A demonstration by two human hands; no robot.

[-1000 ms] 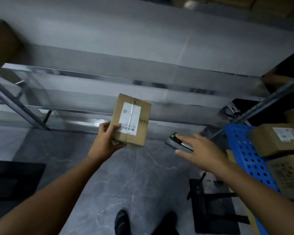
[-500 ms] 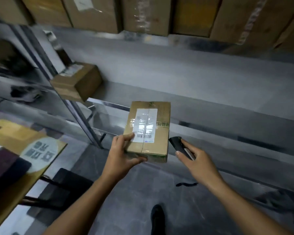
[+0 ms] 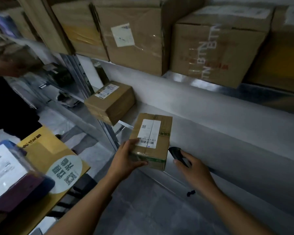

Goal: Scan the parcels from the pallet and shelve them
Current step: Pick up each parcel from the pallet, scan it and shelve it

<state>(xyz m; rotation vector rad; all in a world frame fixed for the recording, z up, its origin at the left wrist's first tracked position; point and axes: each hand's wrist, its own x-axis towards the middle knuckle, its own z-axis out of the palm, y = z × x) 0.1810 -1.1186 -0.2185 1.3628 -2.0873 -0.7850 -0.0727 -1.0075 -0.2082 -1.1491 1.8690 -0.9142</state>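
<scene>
The parcel (image 3: 151, 139) hangs over the shelf's (image 3: 227, 133) front edge, label up, probably so the barcode can be read. The left grip (image 3: 127, 158) clasps its near-left corner, thumb by the label, seemingly to slide it in beside a shelved box (image 3: 110, 100). The right grip (image 3: 193, 168), just right of the parcel, is wrapped round the scanner (image 3: 176, 154), held ready. Bigger cartons (image 3: 134, 41) fill the tier above.
</scene>
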